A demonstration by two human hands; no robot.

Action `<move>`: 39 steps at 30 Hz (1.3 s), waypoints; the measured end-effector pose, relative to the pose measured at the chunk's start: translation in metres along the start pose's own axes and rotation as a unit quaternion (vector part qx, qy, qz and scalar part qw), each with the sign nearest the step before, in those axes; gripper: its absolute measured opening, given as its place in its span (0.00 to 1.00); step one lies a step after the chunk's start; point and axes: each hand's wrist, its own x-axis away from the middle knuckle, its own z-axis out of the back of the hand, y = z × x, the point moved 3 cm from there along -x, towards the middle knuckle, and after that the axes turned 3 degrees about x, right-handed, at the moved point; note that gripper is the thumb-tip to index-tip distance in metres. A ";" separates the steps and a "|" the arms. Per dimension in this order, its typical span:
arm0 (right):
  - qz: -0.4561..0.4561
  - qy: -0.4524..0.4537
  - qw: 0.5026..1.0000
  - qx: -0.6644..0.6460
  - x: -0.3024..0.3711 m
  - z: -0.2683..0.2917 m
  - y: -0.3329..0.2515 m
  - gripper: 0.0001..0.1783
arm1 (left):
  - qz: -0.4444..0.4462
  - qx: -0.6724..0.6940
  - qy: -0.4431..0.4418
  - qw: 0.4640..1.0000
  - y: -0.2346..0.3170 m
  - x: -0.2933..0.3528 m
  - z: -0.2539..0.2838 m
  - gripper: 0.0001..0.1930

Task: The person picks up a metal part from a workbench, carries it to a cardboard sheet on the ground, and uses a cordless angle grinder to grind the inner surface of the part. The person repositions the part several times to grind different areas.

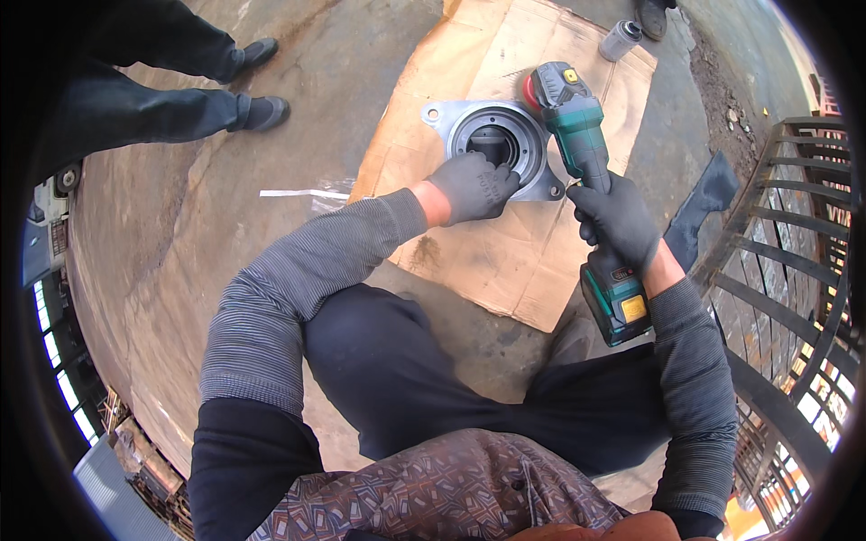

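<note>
A round grey metal flange housing [454,115] with bolt-hole ears lies on a flat cardboard sheet [487,279]. My gloved left hand [474,187] rests on its near rim, fingers curled at the edge of the central bore. Whether those fingers pinch anything is hidden. My gloved right hand [622,216] is wrapped round the handle of a green and black cordless angle grinder [577,126]. The grinder's red-edged disc is at the housing's far right rim; I cannot tell whether they touch. Its battery end points back toward my right knee.
A spray can [621,41] stands at the cardboard's far right corner. Dark cloth [706,207] lies right of the cardboard, beside a black metal rack [785,225]. Another person's legs [171,113] are at the far left. A clear plastic strip [329,194] lies on the concrete floor.
</note>
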 end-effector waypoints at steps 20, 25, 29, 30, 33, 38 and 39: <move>-0.034 0.047 0.998 -0.022 0.036 0.035 0.052 0.18 | 0.019 -0.015 -0.021 0.999 0.000 -0.010 -0.008 0.11; -0.019 0.066 0.996 -0.064 0.042 0.036 0.050 0.18 | -0.013 -0.050 -0.004 0.999 0.002 -0.007 0.000 0.15; -0.008 0.043 0.997 -0.065 0.043 0.029 0.039 0.17 | -0.062 -0.114 0.169 0.977 0.010 0.017 0.026 0.16; -0.007 0.043 0.998 -0.051 0.043 0.027 0.036 0.17 | -0.054 -0.127 0.170 0.976 0.011 0.023 0.029 0.17; -0.006 0.028 0.999 -0.042 0.042 0.016 0.029 0.16 | -0.040 -0.131 0.205 0.969 0.016 0.044 0.034 0.20; -0.011 0.016 0.999 -0.043 0.035 0.001 0.020 0.16 | -0.023 -0.085 0.225 0.970 0.014 0.054 0.020 0.32; -0.012 0.017 0.999 -0.039 0.033 -0.001 0.019 0.16 | -0.027 -0.081 0.232 0.969 0.013 0.054 0.017 0.32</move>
